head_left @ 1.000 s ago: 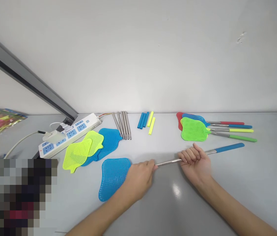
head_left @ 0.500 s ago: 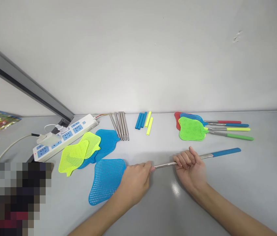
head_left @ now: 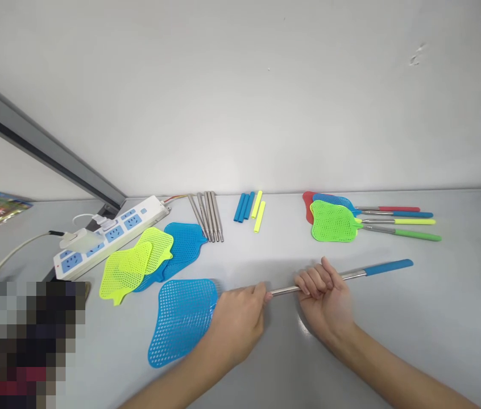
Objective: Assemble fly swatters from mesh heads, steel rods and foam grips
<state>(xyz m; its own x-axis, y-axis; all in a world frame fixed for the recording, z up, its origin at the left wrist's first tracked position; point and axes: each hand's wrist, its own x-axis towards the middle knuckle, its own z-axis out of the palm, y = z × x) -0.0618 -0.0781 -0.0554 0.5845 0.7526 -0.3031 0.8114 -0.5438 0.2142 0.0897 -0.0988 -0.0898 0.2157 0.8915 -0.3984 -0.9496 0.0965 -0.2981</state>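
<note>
A blue fly swatter with a metal rod and a blue grip lies across both hands. My left hand is closed around the neck, where the mesh head meets the rod; that joint is hidden under the fingers. My right hand is wrapped round the metal rod, palm turned up, thumb raised. A short stretch of bare rod shows between the hands. The blue grip sticks out to the right of my right hand. The mesh head points toward the lower left.
Loose yellow heads and blue heads overlap beside a white power strip. Several metal rods and short blue tubes and yellow tubes lie near the wall. Swatters with handles, a green one foremost, lie at right.
My right hand has shifted slightly left toward my left hand, so less rod shows between them. The swatter's mesh head has moved a little down and left.
</note>
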